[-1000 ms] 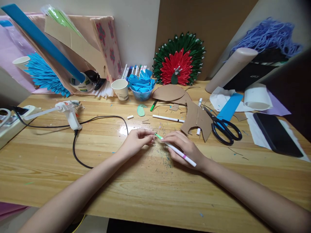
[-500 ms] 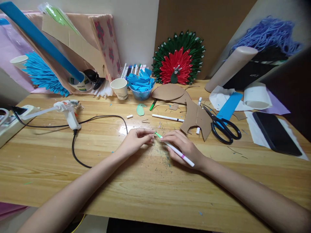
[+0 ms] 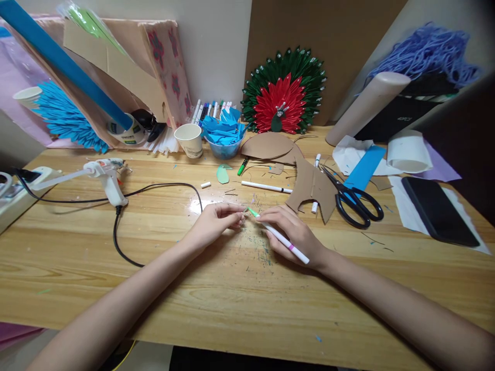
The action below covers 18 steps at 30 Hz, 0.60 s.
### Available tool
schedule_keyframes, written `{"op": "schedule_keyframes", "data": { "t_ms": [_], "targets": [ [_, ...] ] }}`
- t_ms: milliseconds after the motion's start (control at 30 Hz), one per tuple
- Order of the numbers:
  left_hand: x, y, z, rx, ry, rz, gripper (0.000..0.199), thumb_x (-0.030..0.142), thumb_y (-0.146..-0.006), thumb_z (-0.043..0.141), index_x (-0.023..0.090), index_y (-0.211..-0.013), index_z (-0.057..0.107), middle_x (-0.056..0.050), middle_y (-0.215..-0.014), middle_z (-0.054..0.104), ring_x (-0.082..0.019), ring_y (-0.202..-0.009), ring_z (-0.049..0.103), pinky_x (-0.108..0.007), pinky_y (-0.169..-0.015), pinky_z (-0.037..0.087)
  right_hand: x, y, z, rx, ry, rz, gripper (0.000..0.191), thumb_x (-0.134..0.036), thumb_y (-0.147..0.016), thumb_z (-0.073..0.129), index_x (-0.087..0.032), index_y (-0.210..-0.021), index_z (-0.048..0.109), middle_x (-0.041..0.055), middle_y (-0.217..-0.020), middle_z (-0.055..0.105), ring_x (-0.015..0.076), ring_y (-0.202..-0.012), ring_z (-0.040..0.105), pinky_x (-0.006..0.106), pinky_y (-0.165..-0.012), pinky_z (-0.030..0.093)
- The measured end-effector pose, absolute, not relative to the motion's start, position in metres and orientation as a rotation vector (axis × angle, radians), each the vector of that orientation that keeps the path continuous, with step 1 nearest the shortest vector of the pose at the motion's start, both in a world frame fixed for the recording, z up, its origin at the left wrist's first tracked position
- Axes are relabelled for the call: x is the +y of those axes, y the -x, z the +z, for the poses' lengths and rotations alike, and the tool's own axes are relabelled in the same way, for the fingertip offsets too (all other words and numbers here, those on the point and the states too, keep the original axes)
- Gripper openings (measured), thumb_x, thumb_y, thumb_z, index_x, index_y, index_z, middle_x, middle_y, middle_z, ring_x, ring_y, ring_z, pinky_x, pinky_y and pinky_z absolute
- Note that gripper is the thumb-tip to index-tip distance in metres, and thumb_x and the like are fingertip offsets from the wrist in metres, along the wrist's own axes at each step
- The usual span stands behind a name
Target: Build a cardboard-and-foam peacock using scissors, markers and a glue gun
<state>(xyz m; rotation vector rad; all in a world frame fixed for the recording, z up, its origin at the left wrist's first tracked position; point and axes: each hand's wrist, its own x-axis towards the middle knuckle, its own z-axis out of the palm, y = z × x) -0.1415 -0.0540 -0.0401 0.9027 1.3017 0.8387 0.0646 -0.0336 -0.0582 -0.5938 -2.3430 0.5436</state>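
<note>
My right hand (image 3: 292, 232) grips a white marker pen (image 3: 288, 244) with a green tip, its point aimed left at my left hand. My left hand (image 3: 217, 222) rests on the wooden table (image 3: 232, 304) with its fingertips pinched together beside the pen tip; whatever small piece it pinches is too small to make out. Both hands meet at the middle of the table, over a patch of ink marks.
A glue gun (image 3: 108, 178) with its black cord lies to the left. Scissors (image 3: 353, 198), cardboard cut-outs (image 3: 313, 188), loose markers (image 3: 266, 187) and a phone (image 3: 439, 211) lie to the right. A paper cup (image 3: 189, 140), a bowl of blue paper (image 3: 225, 136) and a red-green paper fan (image 3: 284, 95) stand at the back.
Both hands stay in place with tiny shifts of the pen tip. The view has tilted slightly.
</note>
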Motion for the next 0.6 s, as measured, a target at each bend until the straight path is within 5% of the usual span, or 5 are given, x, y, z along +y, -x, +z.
{"op": "schedule_keyframes", "data": {
  "t_ms": [600],
  "targets": [
    [-0.0559,0.1428,-0.0433,1.259,-0.941,0.863,0.028,0.025,-0.072,0.067,0.012,-0.097,0.066,-0.008,-0.090,0.070,-0.014,-0.079,0.063,-0.028,-0.076,0.050,-0.0330,-0.0648,-0.0557,-2.349,0.591,0.647,0.034,-0.008,-0.079,0.050,-0.019,-0.111,0.053,0.0070,-0.098,0.064,0.0195,-0.092,0.056,0.036,-0.080,0.048]
  ]
}}
